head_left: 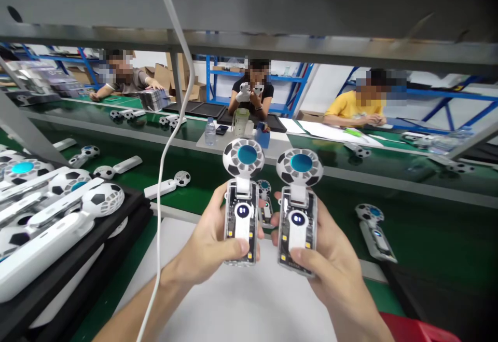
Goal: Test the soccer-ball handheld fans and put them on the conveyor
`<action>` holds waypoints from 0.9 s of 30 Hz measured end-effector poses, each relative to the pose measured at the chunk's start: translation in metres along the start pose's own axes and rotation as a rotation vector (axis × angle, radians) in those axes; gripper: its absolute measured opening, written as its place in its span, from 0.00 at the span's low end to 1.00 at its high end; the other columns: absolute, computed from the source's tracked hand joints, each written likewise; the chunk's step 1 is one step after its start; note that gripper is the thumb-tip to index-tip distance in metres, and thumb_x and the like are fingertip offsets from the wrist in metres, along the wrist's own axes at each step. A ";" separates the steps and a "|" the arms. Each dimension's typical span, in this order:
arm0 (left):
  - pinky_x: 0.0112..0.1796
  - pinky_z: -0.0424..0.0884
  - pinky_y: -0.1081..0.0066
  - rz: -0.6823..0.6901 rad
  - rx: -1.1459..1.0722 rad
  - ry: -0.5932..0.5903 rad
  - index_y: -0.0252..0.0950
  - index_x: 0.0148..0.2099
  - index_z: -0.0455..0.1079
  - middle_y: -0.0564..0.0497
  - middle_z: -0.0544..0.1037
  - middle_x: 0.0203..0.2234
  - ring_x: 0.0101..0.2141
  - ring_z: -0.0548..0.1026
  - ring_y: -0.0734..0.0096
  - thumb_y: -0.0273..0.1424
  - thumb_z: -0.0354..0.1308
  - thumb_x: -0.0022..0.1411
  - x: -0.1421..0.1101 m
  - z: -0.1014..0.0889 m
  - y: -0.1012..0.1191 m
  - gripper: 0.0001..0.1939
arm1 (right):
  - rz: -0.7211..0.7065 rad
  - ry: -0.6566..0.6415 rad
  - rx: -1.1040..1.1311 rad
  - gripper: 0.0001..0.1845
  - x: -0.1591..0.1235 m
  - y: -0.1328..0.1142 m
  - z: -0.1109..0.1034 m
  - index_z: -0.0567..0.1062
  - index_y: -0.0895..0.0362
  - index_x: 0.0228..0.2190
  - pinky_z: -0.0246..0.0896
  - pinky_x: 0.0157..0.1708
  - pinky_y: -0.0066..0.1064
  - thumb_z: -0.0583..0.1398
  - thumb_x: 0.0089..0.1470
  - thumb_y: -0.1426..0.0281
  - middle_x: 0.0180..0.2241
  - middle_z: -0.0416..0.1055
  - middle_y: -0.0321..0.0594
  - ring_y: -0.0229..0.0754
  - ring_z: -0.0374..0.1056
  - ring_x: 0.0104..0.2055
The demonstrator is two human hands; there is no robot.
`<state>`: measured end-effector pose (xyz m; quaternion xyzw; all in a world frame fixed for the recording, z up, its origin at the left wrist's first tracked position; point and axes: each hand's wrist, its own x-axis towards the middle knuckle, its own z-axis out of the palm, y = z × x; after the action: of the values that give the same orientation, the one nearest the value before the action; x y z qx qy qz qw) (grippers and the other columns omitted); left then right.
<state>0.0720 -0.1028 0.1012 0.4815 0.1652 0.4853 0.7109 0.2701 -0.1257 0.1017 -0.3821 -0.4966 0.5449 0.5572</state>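
Note:
My left hand (210, 246) is closed around the clear handle of a small football-patterned hand fan (241, 196), thumb across its lower end. My right hand (327, 259) grips a second fan (299, 202) of the same kind, thumb on its bottom edge. Both fans stand upright side by side, round black-and-white heads with blue centres facing me, small lights lit on their handles. They hover over a white sheet (249, 300) on the bench in front of me.
A black tray (97, 243) of several folded fans sits at the left. More fans lie along the green conveyor belt (428, 228), one (375, 230) at the right. A white cable (163, 176) hangs down at the left. Three people sit across the belt. A red bin edge (420, 329) shows bottom right.

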 end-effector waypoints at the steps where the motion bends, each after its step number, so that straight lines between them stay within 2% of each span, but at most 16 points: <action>1: 0.32 0.74 0.67 -0.005 0.009 -0.001 0.42 0.64 0.48 0.47 0.76 0.37 0.31 0.78 0.66 0.29 0.68 0.57 -0.001 0.000 0.000 0.40 | 0.006 0.008 -0.011 0.40 -0.001 0.000 0.000 0.59 0.49 0.62 0.67 0.31 0.30 0.66 0.50 0.66 0.42 0.73 0.41 0.42 0.70 0.35; 5: 0.31 0.74 0.67 -0.028 0.025 0.006 0.42 0.65 0.47 0.47 0.77 0.37 0.30 0.77 0.67 0.30 0.65 0.60 -0.003 0.000 -0.001 0.38 | 0.027 0.055 -0.011 0.39 -0.003 0.001 0.001 0.58 0.48 0.63 0.71 0.36 0.36 0.65 0.52 0.65 0.51 0.71 0.46 0.51 0.71 0.47; 8: 0.30 0.74 0.68 -0.021 0.011 0.007 0.43 0.65 0.48 0.48 0.76 0.36 0.29 0.77 0.67 0.31 0.64 0.61 -0.004 0.002 0.000 0.37 | 0.020 0.038 0.018 0.39 -0.004 0.002 0.001 0.58 0.48 0.63 0.71 0.37 0.37 0.64 0.53 0.67 0.54 0.69 0.47 0.52 0.71 0.49; 11: 0.30 0.74 0.67 -0.031 0.016 0.001 0.43 0.65 0.49 0.47 0.76 0.36 0.30 0.78 0.66 0.30 0.63 0.62 -0.004 0.003 0.000 0.35 | 0.008 -0.008 0.009 0.38 -0.004 0.000 0.001 0.57 0.49 0.63 0.71 0.39 0.39 0.63 0.54 0.67 0.47 0.73 0.45 0.52 0.72 0.47; 15: 0.30 0.74 0.67 -0.037 0.015 0.001 0.43 0.64 0.51 0.48 0.76 0.36 0.30 0.77 0.66 0.30 0.63 0.62 -0.003 0.004 0.000 0.34 | 0.012 -0.012 0.011 0.36 -0.003 -0.003 0.002 0.59 0.50 0.62 0.71 0.37 0.37 0.62 0.53 0.68 0.40 0.74 0.41 0.47 0.72 0.40; 21: 0.29 0.75 0.67 -0.056 -0.003 -0.001 0.43 0.63 0.51 0.48 0.76 0.35 0.29 0.77 0.67 0.31 0.64 0.60 -0.002 0.005 0.001 0.34 | 0.025 0.037 0.027 0.34 -0.002 -0.003 0.005 0.63 0.50 0.59 0.71 0.33 0.35 0.63 0.51 0.69 0.43 0.73 0.43 0.49 0.72 0.42; 27: 0.30 0.75 0.68 -0.038 -0.012 0.008 0.42 0.64 0.49 0.48 0.77 0.35 0.29 0.77 0.67 0.30 0.64 0.61 -0.003 0.005 0.001 0.35 | 0.026 0.048 -0.003 0.35 -0.006 -0.001 0.005 0.62 0.49 0.61 0.72 0.35 0.37 0.65 0.53 0.65 0.40 0.74 0.42 0.49 0.73 0.40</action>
<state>0.0734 -0.1076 0.1037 0.4723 0.1741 0.4747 0.7220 0.2663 -0.1318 0.1033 -0.4024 -0.4787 0.5421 0.5612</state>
